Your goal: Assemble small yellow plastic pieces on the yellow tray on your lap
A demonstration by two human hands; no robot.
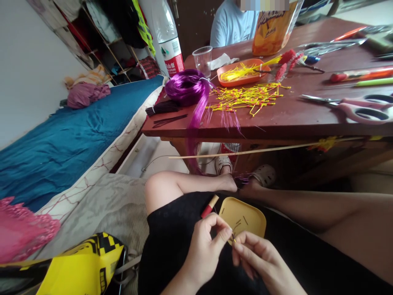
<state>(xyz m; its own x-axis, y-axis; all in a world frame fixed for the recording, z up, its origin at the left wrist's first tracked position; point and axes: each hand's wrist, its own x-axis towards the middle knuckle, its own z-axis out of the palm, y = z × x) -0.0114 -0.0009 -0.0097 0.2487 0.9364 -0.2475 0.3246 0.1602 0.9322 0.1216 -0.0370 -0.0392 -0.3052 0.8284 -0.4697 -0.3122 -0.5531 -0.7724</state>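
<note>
While the left hand (204,250) and the right hand (260,262) met over the lap, both pinched a thin dark wire piece (233,237) between thumb and forefinger, each grip narrow and closed on it. That piece lay at the near edge of a small yellow tray (254,213) resting on the black skirt, with a few more short dark pieces scattered in the tray. It looked very light, thin and easy to bend or drop, so a fingertip pinch near its ends seemed the only sensible hold. A red-tipped stick (209,207) lay at ten o'clock from the tray, just beside it.

At twelve o'clock stood the worktop (291,114), carrying a hank of purple thread (188,88), yellow stamens (245,96) loose and in an orange dish (225,76), a bundle of black wires (162,107), a clear cup (202,59) and pink-handled scissors (359,108). A long thin rod (245,152) crossed beneath its edge, between knees and worktop. Another person in a pale shirt (230,24) sat at the far side. A blue bed (67,143) lay at nine o'clock.
</note>
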